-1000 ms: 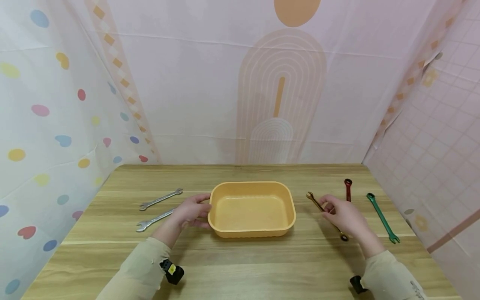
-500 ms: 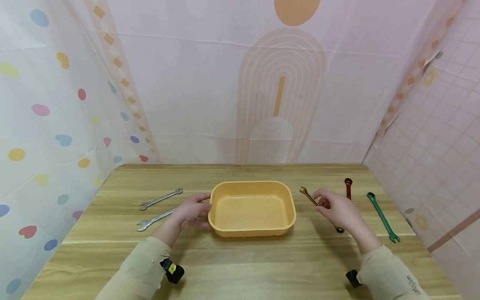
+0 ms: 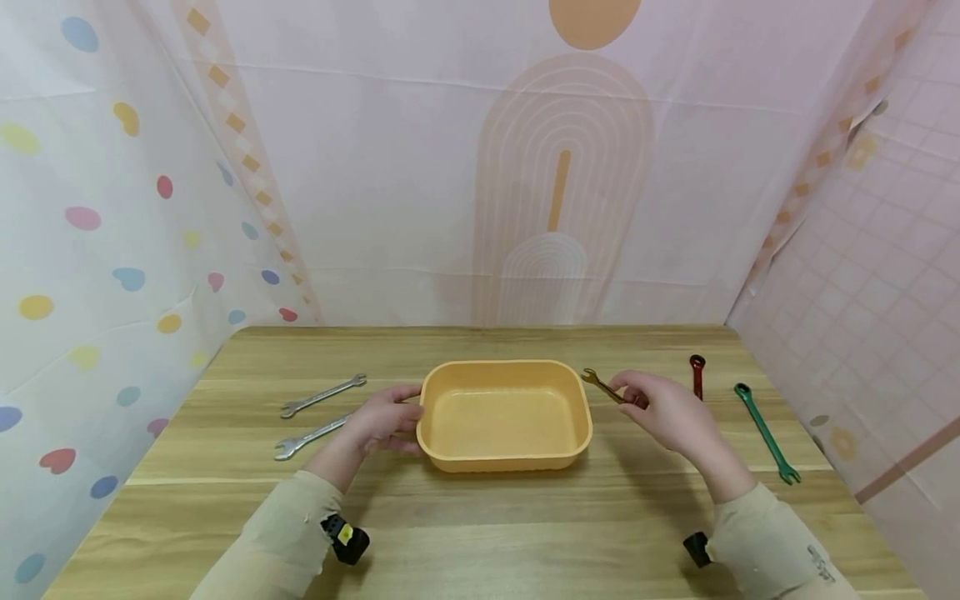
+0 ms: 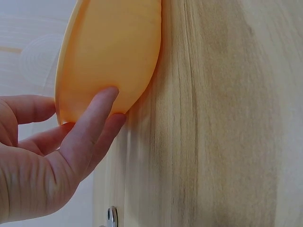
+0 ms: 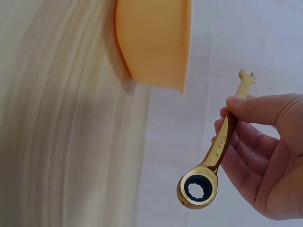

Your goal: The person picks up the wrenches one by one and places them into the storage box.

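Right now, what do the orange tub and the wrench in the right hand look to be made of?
The orange tub looks like moulded plastic: one even matte colour, rounded corners, a rolled rim. The gold wrench in the right hand looks like metal with a glossy gold-coloured finish: bright highlights and a size marking on its shank. Whether that gold is plating or paint, I cannot tell.

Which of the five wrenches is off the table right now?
The gold ratchet wrench, pinched in the right hand beside the orange plastic tray. The two silver wrenches, red wrench and green wrench lie flat on the wooden table.
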